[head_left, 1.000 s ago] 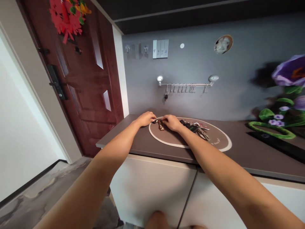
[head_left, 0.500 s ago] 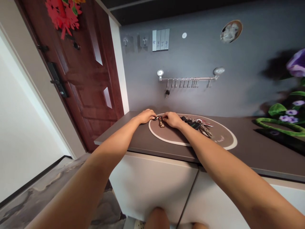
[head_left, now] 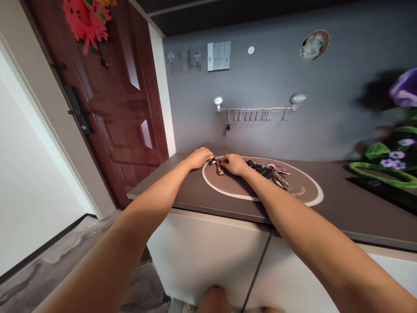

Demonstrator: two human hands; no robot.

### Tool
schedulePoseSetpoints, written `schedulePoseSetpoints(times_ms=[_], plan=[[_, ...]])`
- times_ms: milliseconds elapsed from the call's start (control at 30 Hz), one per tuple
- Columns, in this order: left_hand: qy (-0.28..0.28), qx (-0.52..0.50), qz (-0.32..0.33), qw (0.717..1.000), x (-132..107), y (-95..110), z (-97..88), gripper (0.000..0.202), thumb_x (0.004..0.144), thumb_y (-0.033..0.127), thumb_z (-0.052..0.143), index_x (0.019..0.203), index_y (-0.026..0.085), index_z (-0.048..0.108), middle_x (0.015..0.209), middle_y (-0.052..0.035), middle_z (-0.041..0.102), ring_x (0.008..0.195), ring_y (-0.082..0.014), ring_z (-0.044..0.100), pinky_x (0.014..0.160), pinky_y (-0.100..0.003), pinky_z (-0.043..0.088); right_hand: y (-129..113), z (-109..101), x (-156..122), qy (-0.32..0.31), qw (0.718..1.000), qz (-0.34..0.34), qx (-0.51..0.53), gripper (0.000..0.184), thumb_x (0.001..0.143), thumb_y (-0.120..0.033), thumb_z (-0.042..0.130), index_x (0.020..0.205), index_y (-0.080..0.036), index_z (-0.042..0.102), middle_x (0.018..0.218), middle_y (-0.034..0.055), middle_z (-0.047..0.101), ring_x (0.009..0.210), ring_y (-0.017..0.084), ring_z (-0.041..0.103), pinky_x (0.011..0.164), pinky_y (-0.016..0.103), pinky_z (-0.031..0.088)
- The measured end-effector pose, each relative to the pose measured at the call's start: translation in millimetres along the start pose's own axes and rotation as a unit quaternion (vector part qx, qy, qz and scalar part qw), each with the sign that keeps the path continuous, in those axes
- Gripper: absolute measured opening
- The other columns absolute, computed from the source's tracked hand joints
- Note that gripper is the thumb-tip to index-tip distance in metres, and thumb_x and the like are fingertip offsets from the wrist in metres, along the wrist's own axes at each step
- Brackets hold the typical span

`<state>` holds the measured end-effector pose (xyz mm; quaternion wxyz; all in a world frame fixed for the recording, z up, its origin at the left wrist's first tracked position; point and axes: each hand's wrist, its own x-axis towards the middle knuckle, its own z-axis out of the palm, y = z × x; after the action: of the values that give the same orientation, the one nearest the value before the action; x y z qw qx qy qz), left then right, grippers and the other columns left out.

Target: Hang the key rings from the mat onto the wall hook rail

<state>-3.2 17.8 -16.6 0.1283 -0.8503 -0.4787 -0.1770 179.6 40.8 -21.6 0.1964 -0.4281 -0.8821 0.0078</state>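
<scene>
One small keychain (head_left: 220,168) is lying between my left hand (head_left: 199,158) and my right hand (head_left: 235,164), at the far left of an oval brown mat (head_left: 228,186) with a pale rim. My left hand is curling nearly closed, palm down, and its fingertips are pinching the dark end of the keychain, just at the mat's edge. My right hand is curling too, thumb and fingers drawn together on the right side of the keychain, close to where its brown-and-gold tag is beginning; which bit each fingertip is gripping is too small to tell. The tag is pointing toward the near side, and I cannot tell whether it is touching the mat. I am holding both arms outstretched, with the right forearm crossing above the mat's near edge.

Just right of my right wrist, a larger bunch of keys (head_left: 267,172) is lying on the mat, its black fobs, silver ring and patterned strap spreading toward the right. The mat is resting on a dark counter (head_left: 187,184) above pale cabinet doors (head_left: 208,256). On the far wall, a clear rail (head_left: 256,109) is carrying a row of small hooks, and a set of keys (head_left: 228,128) is hanging from near its left end. Above that, a switch panel (head_left: 219,56) is sitting on the wall. A purple flower ornament (head_left: 404,89) is standing at the right, and a reddish-brown door (head_left: 114,108) is filling the left.
</scene>
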Motion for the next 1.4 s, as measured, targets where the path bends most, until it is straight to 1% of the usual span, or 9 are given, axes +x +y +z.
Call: schedulePoseSetpoints(times_ms=[200,300,433,567,767,933,1133,1267,1400], plan=[[0.038,0.02,-0.015,0.999,0,4,-4.7,0.03,0.087,0.025,0.032,0.084,0.018,0.06,0.086,-0.005,0.062,0.085,-0.0174,0.052,0.078,-0.029,0.039,-2,-1,-1,-0.005,1.0,0.003,-0.012,0.019,0.076,-0.024,0.049,0.085,-0.019,0.065,0.091,0.0068,0.066,0.084,0.018,0.059,0.069,0.023,0.037],[0.053,0.026,-0.02,0.998,0,7,-6.9,0.032,0.088,0.026,0.029,0.085,0.017,0.06,0.086,-0.0056,0.061,0.085,-0.0175,0.052,0.079,-0.03,0.039,-5,-3,-2,0.009,1.0,0.01,-0.002,0.019,0.076,-0.023,0.049,0.086,-0.018,0.065,0.09,0.0074,0.066,0.084,0.018,0.059,0.07,0.024,0.038],[0.074,0.022,-0.032,0.996,1,11,-8.7,0.033,0.088,0.027,0.028,0.086,0.016,0.059,0.089,-0.0063,0.061,0.087,-0.0173,0.052,0.081,-0.031,0.038,-10,-7,-3,0.084,0.995,0.012,0.045,0.021,0.078,-0.024,0.048,0.091,-0.019,0.062,0.092,0.0064,0.065,0.083,0.016,0.057,0.072,0.025,0.038],[0.09,-0.009,-0.047,0.995,2,15,-9.1,0.035,0.089,0.029,0.027,0.081,0.016,0.058,0.086,-0.006,0.061,0.082,-0.0166,0.053,0.076,-0.029,0.039,-13,-9,-4,0.145,0.983,-0.035,0.103,0.018,0.078,-0.025,0.049,0.089,-0.018,0.061,0.089,0.0051,0.063,0.078,0.013,0.055,0.071,0.023,0.038],[0.098,-0.056,-0.057,0.992,3,19,-9.8,0.035,0.088,0.03,0.029,0.075,0.015,0.057,0.078,-0.0052,0.06,0.075,-0.0152,0.052,0.07,-0.027,0.039,-11,-4,-1,0.149,0.978,-0.079,0.121,0.011,0.074,-0.024,0.055,0.08,-0.017,0.061,0.081,0.0043,0.06,0.075,0.013,0.052,0.07,0.024,0.038],[0.091,-0.07,-0.063,0.991,4,20,-9.4,0.035,0.087,0.03,0.029,0.069,0.015,0.055,0.07,-0.0034,0.057,0.069,-0.0139,0.049,0.067,-0.026,0.037,-9,-3,0,0.155,0.977,-0.08,0.124,0.009,0.074,-0.025,0.056,0.076,-0.017,0.061,0.077,0.0033,0.057,0.072,0.012,0.05,0.068,0.024,0.036],[0.101,-0.108,-0.086,0.985,3,18,-8.3,0.034,0.085,0.03,0.03,0.061,0.015,0.049,0.063,-0.0008,0.052,0.062,-0.0123,0.045,0.06,-0.025,0.033,-7,-4,1,0.171,0.974,-0.087,0.121,0.012,0.078,-0.02,0.05,0.079,-0.018,0.061,0.077,0.0039,0.057,0.074,0.013,0.048,0.069,0.024,0.035],[0.093,-0.162,-0.106,0.977,2,17,-7.5,0.032,0.084,0.03,0.032,0.059,0.015,0.046,0.059,0.0008,0.049,0.057,-0.0109,0.042,0.056,-0.023,0.031,-5,-4,2,0.175,0.971,-0.079,0.142,0.012,0.078,-0.019,0.049,0.078,-0.018,0.061,0.077,0.0041,0.058,0.075,0.013,0.048,0.071,0.025,0.035],[0.088,-0.195,-0.113,0.97,2,16,-5.7,0.032,0.084,0.031,0.032,0.06,0.015,0.045,0.06,0.0009,0.05,0.058,-0.0109,0.044,0.057,-0.023,0.033,-5,-5,3,0.18,0.964,-0.07,0.181,0.012,0.077,-0.019,0.05,0.074,-0.017,0.061,0.075,0.0031,0.059,0.075,0.013,0.049,0.072,0.025,0.036]])
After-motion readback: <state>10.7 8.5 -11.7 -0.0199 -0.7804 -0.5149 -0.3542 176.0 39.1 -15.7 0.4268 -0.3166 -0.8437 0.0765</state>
